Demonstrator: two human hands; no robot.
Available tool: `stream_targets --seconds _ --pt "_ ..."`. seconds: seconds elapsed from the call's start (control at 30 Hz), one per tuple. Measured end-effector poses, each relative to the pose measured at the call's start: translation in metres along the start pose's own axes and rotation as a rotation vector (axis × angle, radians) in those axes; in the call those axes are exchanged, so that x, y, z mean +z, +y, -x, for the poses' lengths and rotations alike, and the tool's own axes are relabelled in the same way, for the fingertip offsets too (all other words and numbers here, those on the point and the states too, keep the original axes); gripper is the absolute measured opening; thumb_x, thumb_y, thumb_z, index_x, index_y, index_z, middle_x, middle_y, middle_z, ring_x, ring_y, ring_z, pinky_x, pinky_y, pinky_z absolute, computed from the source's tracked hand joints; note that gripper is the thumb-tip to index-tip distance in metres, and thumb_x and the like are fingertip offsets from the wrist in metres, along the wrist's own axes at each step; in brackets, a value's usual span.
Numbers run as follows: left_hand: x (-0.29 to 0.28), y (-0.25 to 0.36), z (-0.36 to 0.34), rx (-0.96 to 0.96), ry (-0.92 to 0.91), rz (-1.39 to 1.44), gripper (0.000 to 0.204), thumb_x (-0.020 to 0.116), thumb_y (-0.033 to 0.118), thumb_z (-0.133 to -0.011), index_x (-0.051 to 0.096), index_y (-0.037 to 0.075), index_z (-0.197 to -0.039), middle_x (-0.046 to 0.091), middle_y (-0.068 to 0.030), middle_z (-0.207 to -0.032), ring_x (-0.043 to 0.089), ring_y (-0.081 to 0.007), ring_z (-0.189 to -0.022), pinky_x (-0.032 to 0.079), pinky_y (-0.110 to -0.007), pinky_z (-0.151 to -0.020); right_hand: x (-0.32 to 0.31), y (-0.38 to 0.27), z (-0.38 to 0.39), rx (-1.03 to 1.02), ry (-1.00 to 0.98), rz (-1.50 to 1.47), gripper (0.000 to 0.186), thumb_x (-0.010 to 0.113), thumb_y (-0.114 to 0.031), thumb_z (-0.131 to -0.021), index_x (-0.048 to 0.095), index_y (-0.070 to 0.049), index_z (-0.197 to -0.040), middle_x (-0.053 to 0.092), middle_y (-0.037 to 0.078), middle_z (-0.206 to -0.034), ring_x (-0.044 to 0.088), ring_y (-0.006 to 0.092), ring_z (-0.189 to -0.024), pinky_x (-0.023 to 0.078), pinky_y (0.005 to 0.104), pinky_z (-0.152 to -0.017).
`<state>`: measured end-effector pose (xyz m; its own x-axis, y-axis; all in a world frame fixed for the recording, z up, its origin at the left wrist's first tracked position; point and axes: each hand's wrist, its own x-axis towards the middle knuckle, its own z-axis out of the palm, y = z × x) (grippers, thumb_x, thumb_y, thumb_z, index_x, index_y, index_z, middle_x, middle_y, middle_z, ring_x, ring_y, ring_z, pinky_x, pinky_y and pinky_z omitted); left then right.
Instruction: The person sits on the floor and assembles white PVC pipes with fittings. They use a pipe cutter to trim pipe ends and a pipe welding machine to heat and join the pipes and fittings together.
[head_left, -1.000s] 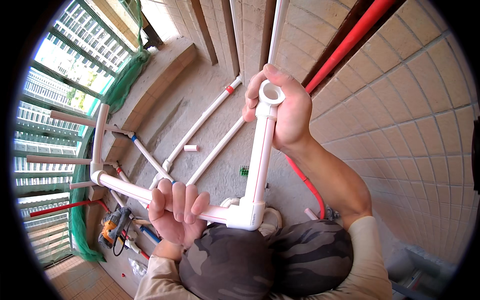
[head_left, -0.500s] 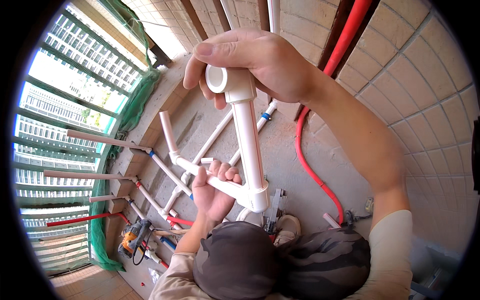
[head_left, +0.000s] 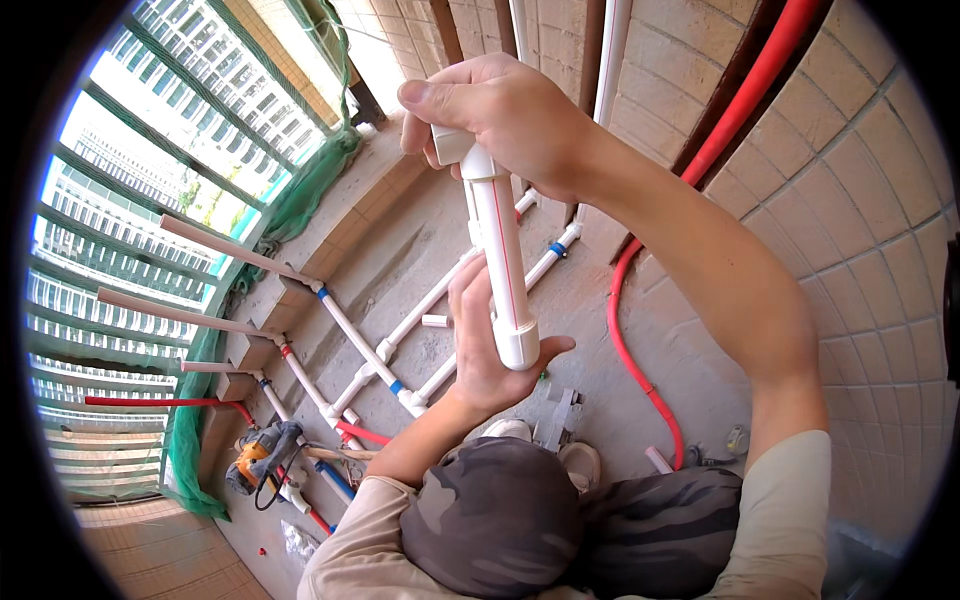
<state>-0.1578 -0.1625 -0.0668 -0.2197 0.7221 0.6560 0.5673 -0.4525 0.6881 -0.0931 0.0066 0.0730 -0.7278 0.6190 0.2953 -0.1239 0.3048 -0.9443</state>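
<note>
I hold up a white plastic pipe assembly (head_left: 508, 255), its nearest length tilted and marked with a thin red line. At the raised far end, my right hand (head_left: 505, 110) is closed around a white fitting (head_left: 452, 146). Behind the white elbow fitting (head_left: 517, 343) at the lower end is my left hand (head_left: 485, 345), palm against it. Its fingers bend up along the left side and its thumb sticks out to the right. Another length of the assembly shows partly behind the near pipe, mostly hidden.
White pipes (head_left: 345, 335) with blue and red clips run across the concrete floor. A red hose (head_left: 625, 340) curves down beside the tiled wall (head_left: 850, 250) at right. An orange power tool (head_left: 262, 458) lies at lower left. A clear-sided device (head_left: 558, 418) stands near my shoes. Green netting (head_left: 185, 450) borders the railing.
The assembly has turned, so its side length now points away behind the near pipe. My left hand has shifted from that length to the elbow. The view has swung slightly.
</note>
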Motion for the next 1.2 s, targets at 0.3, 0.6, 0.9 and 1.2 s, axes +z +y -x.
stream_targets --seconds 0.3,0.6,0.9,1.2 --pt "0.002 0.009 0.045 -0.293 -0.222 0.213 0.034 0.087 -0.001 -0.063 0.06 0.006 -0.083 0.061 -0.0071 -0.077 0.061 -0.0243 -0.065 0.049 -0.035 -0.062 -0.006 -0.018 0.028 0.279 -0.255 -0.146 0.047 0.061 -0.04 -0.097 0.065 0.003 -0.078 0.063 0.013 -0.068 0.064 0.0203 -0.053 0.054 0.0322 -0.05" --pt "0.013 0.029 0.054 -0.428 -0.119 0.052 0.03 0.075 -0.013 -0.057 0.055 0.006 -0.07 0.057 -0.0062 -0.072 0.058 -0.0229 -0.071 0.049 -0.037 -0.069 0.002 -0.001 0.047 0.113 -0.208 -0.111 0.041 0.053 -0.032 -0.096 0.063 0.001 -0.073 0.06 0.013 -0.06 0.062 0.0206 -0.05 0.05 0.033 -0.048" --pt "0.007 0.025 0.056 -0.423 -0.124 0.136 0.031 0.075 -0.013 -0.058 0.056 0.006 -0.072 0.058 -0.0063 -0.074 0.058 -0.0227 -0.071 0.048 -0.037 -0.069 0.003 0.008 0.038 0.153 -0.289 -0.099 0.03 0.05 -0.014 -0.1 0.066 0.011 -0.106 0.067 0.015 -0.08 0.068 0.0236 -0.061 0.058 0.0362 -0.053" --pt "0.005 0.025 0.053 -0.478 -0.175 0.139 0.03 0.077 -0.011 -0.057 0.056 0.007 -0.07 0.057 -0.0061 -0.072 0.058 -0.0225 -0.071 0.049 -0.037 -0.07 -0.004 0.013 0.036 0.054 -0.273 0.014 0.04 0.054 -0.032 -0.097 0.063 0.002 -0.079 0.061 0.013 -0.062 0.062 0.0202 -0.051 0.049 0.0329 -0.048"
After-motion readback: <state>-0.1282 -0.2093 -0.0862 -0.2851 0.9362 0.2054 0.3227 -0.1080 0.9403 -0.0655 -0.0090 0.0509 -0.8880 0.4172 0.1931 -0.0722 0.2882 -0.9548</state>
